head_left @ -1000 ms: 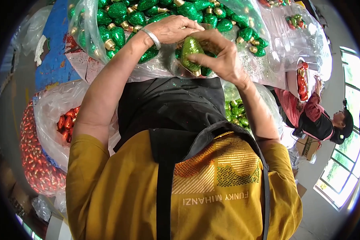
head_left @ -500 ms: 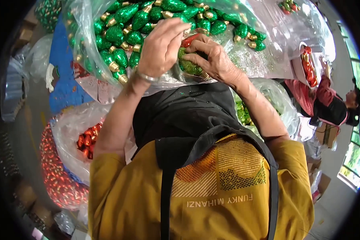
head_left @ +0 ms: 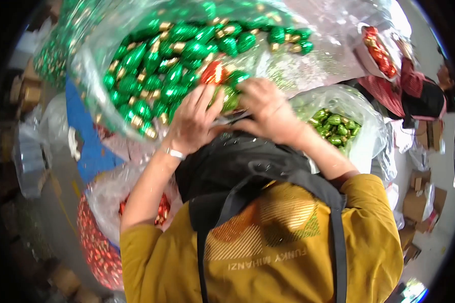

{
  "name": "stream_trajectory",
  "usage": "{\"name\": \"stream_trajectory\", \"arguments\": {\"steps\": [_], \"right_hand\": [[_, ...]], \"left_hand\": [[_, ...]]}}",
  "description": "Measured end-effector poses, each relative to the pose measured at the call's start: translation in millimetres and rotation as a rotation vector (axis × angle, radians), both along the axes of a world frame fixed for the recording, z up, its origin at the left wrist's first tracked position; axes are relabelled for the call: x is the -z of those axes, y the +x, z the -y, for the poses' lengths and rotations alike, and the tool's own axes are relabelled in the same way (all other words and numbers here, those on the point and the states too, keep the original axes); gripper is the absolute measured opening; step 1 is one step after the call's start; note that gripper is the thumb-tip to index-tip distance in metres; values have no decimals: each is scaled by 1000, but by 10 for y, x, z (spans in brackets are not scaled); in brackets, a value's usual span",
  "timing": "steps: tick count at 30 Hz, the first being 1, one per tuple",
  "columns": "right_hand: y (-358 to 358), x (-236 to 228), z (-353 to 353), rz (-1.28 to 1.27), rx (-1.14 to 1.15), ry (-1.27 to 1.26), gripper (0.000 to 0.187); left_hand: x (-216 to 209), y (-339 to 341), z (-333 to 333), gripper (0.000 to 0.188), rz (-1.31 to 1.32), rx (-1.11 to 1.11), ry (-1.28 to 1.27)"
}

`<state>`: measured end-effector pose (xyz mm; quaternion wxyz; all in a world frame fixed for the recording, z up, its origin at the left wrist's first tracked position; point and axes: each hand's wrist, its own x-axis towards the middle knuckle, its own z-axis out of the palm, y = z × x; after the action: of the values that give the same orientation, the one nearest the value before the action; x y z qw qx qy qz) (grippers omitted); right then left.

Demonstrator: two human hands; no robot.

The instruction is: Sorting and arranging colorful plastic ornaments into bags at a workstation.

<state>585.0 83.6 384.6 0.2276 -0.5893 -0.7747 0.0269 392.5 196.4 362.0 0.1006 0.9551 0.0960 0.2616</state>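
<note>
Both hands meet at the table's near edge, around a small group of shiny bulb-shaped ornaments. My left hand point(head_left: 193, 119) has its fingers closed against the left side of a light-green bulb ornament point(head_left: 230, 98). My right hand point(head_left: 269, 112) curls over the right side of it, smeared by motion. Just beyond the fingertips shows a red bulb ornament point(head_left: 214, 72), beside a dark-green bulb ornament point(head_left: 237, 77). Whether these are joined to the light-green one I cannot tell. A heap of green bulb ornaments with gold caps point(head_left: 174, 73) lies right behind, in clear plastic.
A bag of light-green ornaments point(head_left: 336, 126) stands to my right, and a bag of red ones point(head_left: 162, 208) to my left. Large filled bags lie at far left and lower left. At far right a person point(head_left: 409, 93) works near a white container of red ornaments point(head_left: 379, 53).
The view has shifted. My left hand has come down from above the right one to beside it, both now nearer my lap. The red ornament shows more fully beyond my fingers.
</note>
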Motion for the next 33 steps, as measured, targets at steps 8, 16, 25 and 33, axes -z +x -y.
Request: {"name": "stream_trajectory", "arguments": {"steps": [8,16,25,33], "right_hand": [[112,498,-100,110,-72,69,31],[167,506,-221,169,-7,191,31],[107,494,-167,115,5,244,23],[295,326,-237,132,-20,170,18]], "left_hand": [[192,41,21,71,-214,-121,90],[154,83,5,75,-247,-176,151],[34,108,-82,66,-148,-147,252],[31,340,-85,58,-40,-28,141]]}}
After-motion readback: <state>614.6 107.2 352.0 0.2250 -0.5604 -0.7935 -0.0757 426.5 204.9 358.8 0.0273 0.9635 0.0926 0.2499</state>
